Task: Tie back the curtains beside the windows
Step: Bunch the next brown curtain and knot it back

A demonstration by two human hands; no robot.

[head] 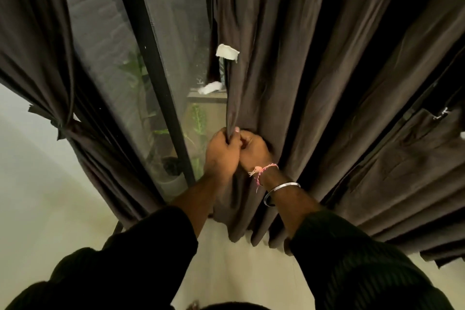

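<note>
Two dark brown curtains in view, w/ the window (141,88) between them. The loose curtain (289,83) hangs right of the window, long axis running top to bottom, folds vertical, hem just at the pale floor (50,196). Its left edge is bunched into a narrow rope where both hands meet, approx. mid-height, just right of the window's black frame bar (156,65). Left hand (221,151) is curled round that bunched edge, gripping it; right hand (254,148) is fisted against it, touching the left hand, fingers curled into the same fabric. Two bits of pale tape: one (227,52) stuck on the curtain edge above the hands, one (210,87) lower, by the glass. The other curtain (50,70), left of the window, is already cinched by one dark tie (59,124), also hanging vertical. Right wrist carries one pink thread band (263,171) and one metal bangle (280,191). Plants (196,118) show through the glass. Both arms in dark sleeves (151,246).
</note>
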